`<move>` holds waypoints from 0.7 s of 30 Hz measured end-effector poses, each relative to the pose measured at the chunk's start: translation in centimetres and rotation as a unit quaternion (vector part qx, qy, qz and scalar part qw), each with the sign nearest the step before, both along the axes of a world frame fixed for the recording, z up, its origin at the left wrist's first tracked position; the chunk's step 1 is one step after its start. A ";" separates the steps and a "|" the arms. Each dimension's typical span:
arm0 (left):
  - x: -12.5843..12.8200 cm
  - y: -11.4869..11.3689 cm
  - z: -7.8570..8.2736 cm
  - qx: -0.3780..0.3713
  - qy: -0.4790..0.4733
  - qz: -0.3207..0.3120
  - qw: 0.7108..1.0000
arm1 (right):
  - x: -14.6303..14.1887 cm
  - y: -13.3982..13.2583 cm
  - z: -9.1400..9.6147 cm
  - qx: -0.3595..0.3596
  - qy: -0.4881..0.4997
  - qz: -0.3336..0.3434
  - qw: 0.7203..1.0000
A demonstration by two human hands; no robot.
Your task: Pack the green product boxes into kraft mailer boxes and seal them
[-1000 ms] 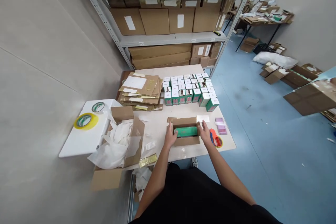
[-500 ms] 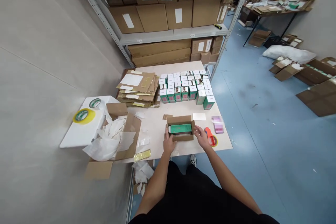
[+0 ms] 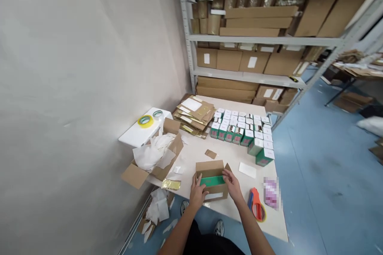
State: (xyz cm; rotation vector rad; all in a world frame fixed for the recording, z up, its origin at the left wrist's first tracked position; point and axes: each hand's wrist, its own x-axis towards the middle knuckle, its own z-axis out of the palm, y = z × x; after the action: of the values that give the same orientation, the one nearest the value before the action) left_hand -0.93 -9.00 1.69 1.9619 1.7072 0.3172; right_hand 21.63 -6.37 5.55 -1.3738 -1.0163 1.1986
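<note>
Head view. The left hand (image 3: 197,191) lies flat, fingers spread, against the left end of the small cardboard box (image 3: 213,194). The right hand (image 3: 231,185) curls its fingers over the right flap; whether they pinch it cannot be told at this distance. The box sits near the front edge of the table (image 3: 227,155), with a green carton (image 3: 212,180) lying inside it. Compared with half a second ago, both hands remain at the box ends, but the view has swung left, showing more wall. The tape dispenser (image 3: 255,209) lies just right of the right hand, and the rows of green-and-white cartons (image 3: 242,131) stand behind.
</note>
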 end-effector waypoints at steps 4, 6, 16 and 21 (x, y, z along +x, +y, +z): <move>-3.1 0.9 1.5 0.040 -0.014 0.051 0.998 | -3.4 2.5 1.3 0.026 -0.018 0.068 0.997; -4.8 1.2 2.4 0.065 -0.023 0.084 0.994 | -5.5 3.7 2.4 0.032 -0.029 0.104 0.994; -12.1 1.4 3.8 0.080 -0.041 0.150 0.985 | -20.5 10.3 8.4 0.124 -0.141 0.347 0.919; -14.3 0.6 2.7 0.043 -0.046 0.143 0.988 | -30.0 14.8 8.4 0.175 -0.278 0.440 0.836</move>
State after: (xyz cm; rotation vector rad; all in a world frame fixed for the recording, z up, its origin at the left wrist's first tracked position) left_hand -15.23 -8.36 4.40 1.7300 1.9428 0.5830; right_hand -8.39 8.47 13.94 -0.9588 -2.3358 1.1388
